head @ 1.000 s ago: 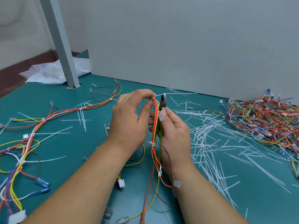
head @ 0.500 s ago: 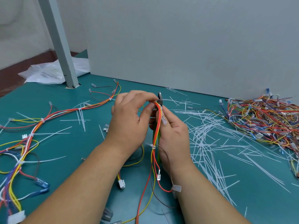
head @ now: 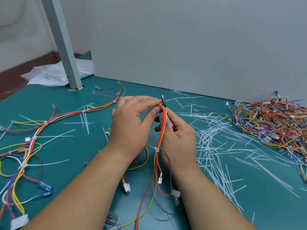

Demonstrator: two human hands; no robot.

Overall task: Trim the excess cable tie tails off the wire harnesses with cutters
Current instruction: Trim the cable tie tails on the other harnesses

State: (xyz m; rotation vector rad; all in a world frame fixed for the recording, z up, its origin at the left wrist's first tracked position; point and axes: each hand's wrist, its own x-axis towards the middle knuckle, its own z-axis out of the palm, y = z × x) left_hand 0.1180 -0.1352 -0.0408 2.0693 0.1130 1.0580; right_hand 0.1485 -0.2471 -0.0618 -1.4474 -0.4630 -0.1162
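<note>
My left hand (head: 132, 123) pinches the top of a red, orange and yellow wire harness (head: 162, 128) between thumb and fingers above the green mat. My right hand (head: 178, 138) grips the cutters (head: 163, 99); only the metal jaw tips show above my fingers, right at the top of the harness. The handles are hidden in my palm. A white cable tie (head: 156, 149) wraps the harness lower down. The harness's wires and connectors (head: 175, 193) hang toward me.
Another long harness (head: 44, 125) with white ties lies on the mat (head: 249, 205) at left. Cut white tie tails (head: 214, 146) are strewn at right, beside a heap of harnesses (head: 272, 123). A grey post (head: 66, 55), a plastic bag (head: 49, 75) and a grey wall (head: 199, 47) stand behind.
The harness shifted slightly in my hands and the cutter tips moved up to its top end. A long white tie tail by the jaws a second ago is no longer there.
</note>
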